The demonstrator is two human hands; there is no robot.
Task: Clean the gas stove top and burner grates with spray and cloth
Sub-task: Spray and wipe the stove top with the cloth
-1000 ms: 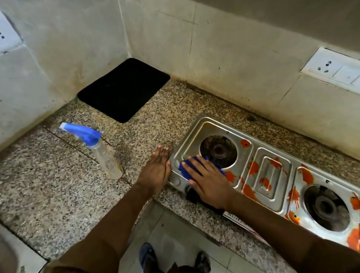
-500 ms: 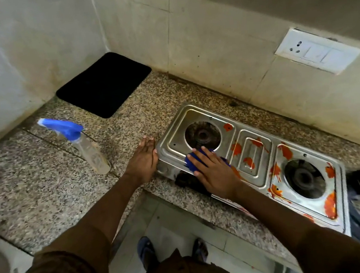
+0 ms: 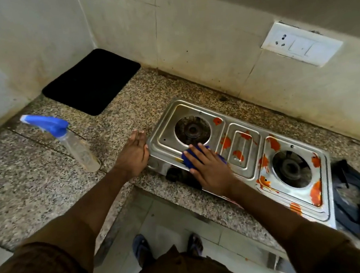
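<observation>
A blue cloth [image 3: 187,158] lay pressed flat on the front left of a steel two-burner stove [image 3: 161,145], just before its left burner. Orange stains spattered the stove's middle and right sections. The left section looked clean.

- Brown shirt [image 3: 187,272], dark buttons [image 3: 179,263] down the front.
- Left sleeve [image 3: 44,270] and right sleeve [image 3: 329,254]: same brown, ending near the elbow, forearms bare.
- Left hand [image 3: 133,156] and right hand [image 3: 211,170] bare.
- Blue open sandals [image 3: 141,245] on the feet.

I log bare counter [image 3: 24,173] left of the stove [image 3: 163,135]. Spray bottle [image 3: 78,150] stands farther left, black mat [image 3: 92,82] behind-left, dark heap [image 3: 354,198] just right.
</observation>
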